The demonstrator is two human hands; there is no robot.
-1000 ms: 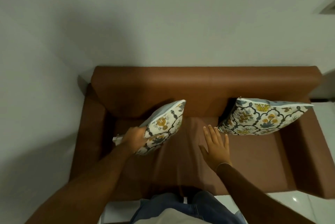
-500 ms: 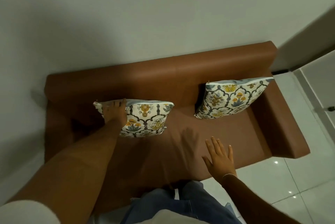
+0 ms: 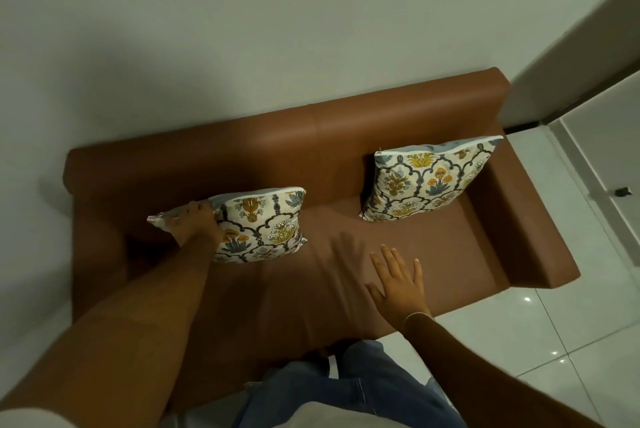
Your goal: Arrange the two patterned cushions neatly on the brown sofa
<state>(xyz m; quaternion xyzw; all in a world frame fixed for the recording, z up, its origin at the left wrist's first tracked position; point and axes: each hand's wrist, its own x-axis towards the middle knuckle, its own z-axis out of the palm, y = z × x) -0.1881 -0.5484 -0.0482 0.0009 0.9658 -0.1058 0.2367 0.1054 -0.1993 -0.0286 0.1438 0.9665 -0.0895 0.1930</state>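
A brown sofa (image 3: 346, 130) stands against the wall below me. One patterned cushion (image 3: 266, 225) with yellow and blue flowers stands on the seat's left half, a little away from the backrest. My left hand (image 3: 197, 225) grips its upper left corner. The second patterned cushion (image 3: 429, 182) leans upright against the backrest at the right end, beside the armrest. My right hand (image 3: 398, 278) hovers flat over the front middle of the seat, fingers spread, holding nothing.
A pale wall (image 3: 242, 29) rises right behind the sofa. Glossy white floor tiles (image 3: 519, 341) lie to the right and in front. A white door or cabinet panel (image 3: 602, 157) stands at the far right. My legs in jeans (image 3: 332, 389) press against the seat's front edge.
My left hand has turned the left cushion from tilted to upright, face forward. The view has swung left and down. My right hand has drawn back toward the seat's front edge.
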